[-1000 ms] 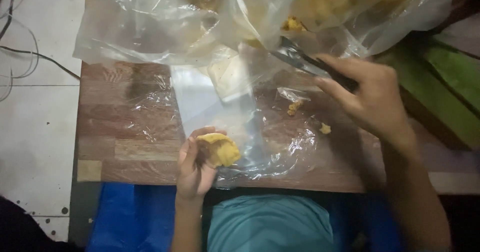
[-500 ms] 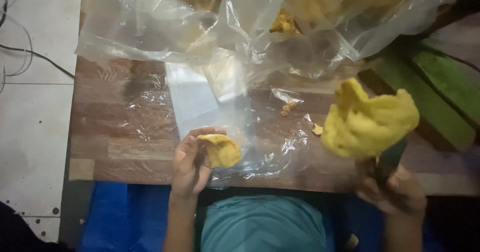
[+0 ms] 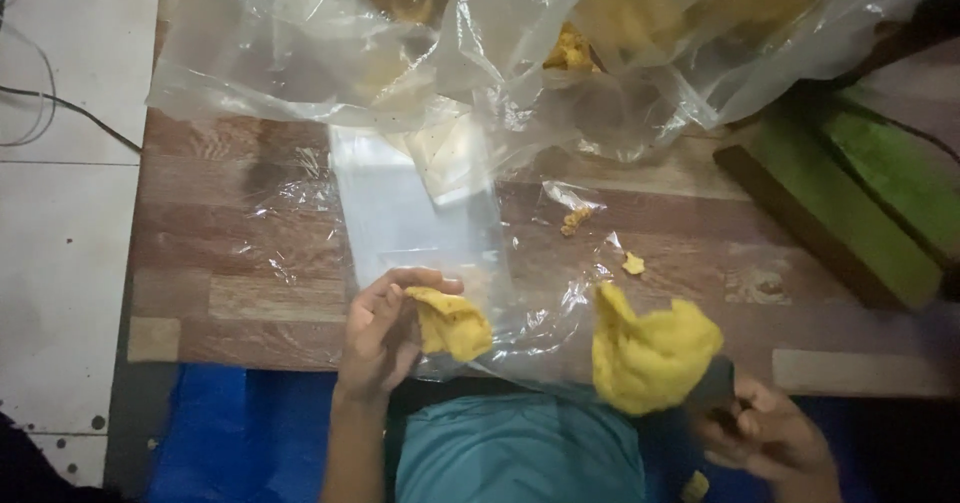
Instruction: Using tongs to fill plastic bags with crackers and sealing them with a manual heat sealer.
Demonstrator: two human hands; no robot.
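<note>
At the far left, off the desk's left edge, I log pale floor tiles (image 3: 60, 223) with a dark cable (image 3: 70, 108) crossing them. Next, the wooden desk (image 3: 230, 263) itself, brown planks with a light patch at its near left corner.

Along the desk's far edge: a large crumpled clear plastic sheet (image 3: 300, 53), with yellow pieces showing through it toward the middle. Below it, mid-desk: a small clear bag (image 3: 420, 223) lying flat, its near end reaching the near edge.

Near edge, left of centre: my left hand (image 3: 380, 338), fingers curled and pinched on a small yellow piece (image 3: 452, 323), which sits at the mouth of the small clear bag. I cannot tell whether the piece is inside the film or on top of it.

Mid-desk, right of the bag: two yellow crumbs (image 3: 632, 262), loose on the wood.

Near edge, right of centre: a large yellow clump (image 3: 650, 358), held above the edge on a dark tool (image 3: 715, 388). My right hand (image 3: 765, 443) is closed around that tool's handle, below the desk edge.

Far right edge: green blocks (image 3: 870, 193), set at an angle.
</note>
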